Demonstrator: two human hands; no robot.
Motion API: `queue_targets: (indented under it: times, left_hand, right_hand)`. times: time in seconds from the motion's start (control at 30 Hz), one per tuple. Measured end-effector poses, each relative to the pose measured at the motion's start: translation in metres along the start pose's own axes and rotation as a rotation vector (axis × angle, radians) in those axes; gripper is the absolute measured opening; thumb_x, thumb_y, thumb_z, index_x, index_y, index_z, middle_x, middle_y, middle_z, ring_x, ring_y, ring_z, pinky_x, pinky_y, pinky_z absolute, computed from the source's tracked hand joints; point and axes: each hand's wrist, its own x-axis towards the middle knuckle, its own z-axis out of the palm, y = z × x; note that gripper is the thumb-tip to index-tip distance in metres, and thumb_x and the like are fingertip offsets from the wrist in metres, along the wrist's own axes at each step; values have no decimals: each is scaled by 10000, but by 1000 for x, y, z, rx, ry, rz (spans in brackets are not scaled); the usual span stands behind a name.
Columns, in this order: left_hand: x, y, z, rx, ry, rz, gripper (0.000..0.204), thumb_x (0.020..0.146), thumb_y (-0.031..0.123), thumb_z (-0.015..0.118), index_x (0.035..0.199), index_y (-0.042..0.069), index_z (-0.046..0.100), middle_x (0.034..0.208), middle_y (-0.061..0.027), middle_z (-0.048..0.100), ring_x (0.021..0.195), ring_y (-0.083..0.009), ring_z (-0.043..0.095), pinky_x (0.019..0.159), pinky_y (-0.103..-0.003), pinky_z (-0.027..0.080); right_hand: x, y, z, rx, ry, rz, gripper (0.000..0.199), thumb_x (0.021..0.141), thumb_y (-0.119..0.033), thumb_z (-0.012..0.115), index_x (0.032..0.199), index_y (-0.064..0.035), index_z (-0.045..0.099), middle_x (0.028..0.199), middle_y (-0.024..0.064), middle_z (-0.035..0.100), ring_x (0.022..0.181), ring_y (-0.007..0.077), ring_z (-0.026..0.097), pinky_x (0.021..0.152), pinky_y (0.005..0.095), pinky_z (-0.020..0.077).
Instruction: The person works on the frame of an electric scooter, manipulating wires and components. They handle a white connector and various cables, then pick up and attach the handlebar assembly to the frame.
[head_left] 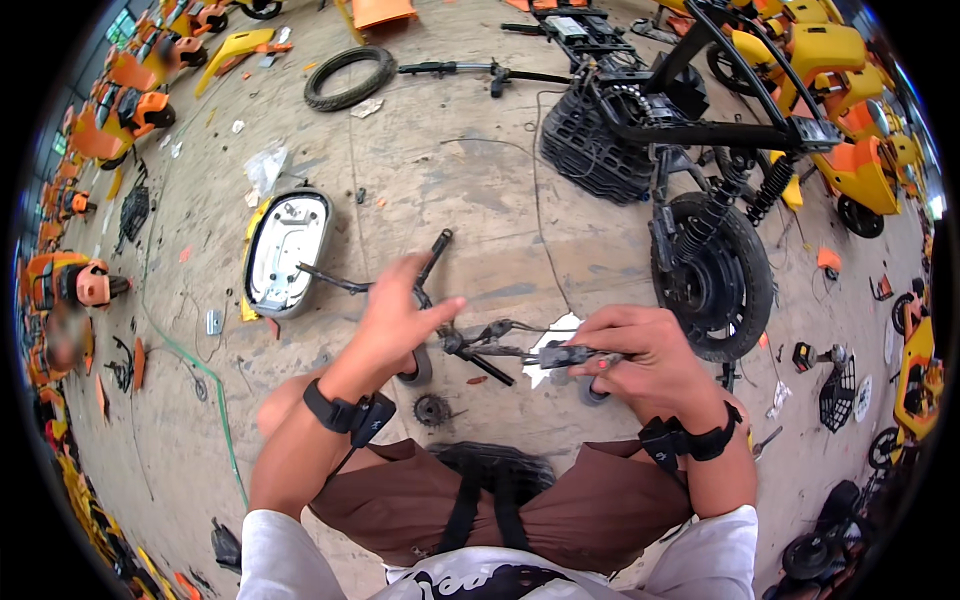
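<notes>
Two bare hands work above one concrete floor [420,160]: the left hand [395,305] is spread, its thumb standing away from the fingers, while the right hand [640,355] pinches one black block [562,356] with a red spot beside it, between thumb and fingers. Cables run from that block to one black tubular part [455,342], which lies in front of the person, between the hands and partly beneath the left. Each wrist wears one black strap, two in all. Toward the floor's left edge lie one oval shell [290,255] with a pale inside and one green cord [200,370]; one loose tyre [350,78] lies toward the far edge, and one toothed wheel [433,409] near the person's legs. Toward the right edge stands one black frame [620,130] with one large wheel [715,280] and two coil springs [712,215]. Hidden or unclear: the left fingertips, so whether they touch the tubes cannot be told; part of one white sheet [552,350], covered by the right hand and the block; and the orange and yellow scooters [85,285] along both side edges, too overlapped, cut off and blurred to count.
</notes>
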Motion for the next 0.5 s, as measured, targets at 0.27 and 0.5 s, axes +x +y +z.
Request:
queue_targets:
  times: [0.27, 0.5]
  left_hand:
    - [-25, 89, -10, -159, -245, 414, 393, 704, 155, 813, 1046, 24, 671, 916, -91, 680, 885, -251, 623, 816, -345, 474]
    - [-28, 75, -18, -671, -392, -64, 292, 700, -54, 788, 962, -52, 658, 930, -107, 663, 883, -164, 646, 747, -260, 520]
  right_hand:
    - [2, 22, 26, -161, -45, -80, 273, 743, -161, 726, 1002, -77, 706, 935, 56, 674, 803, 261, 650, 670, 332, 515]
    - [11, 10, 21, -16, -110, -38, 340, 770, -272, 761, 1048, -86, 699, 959, 62, 636, 858, 252, 626, 704, 336, 502]
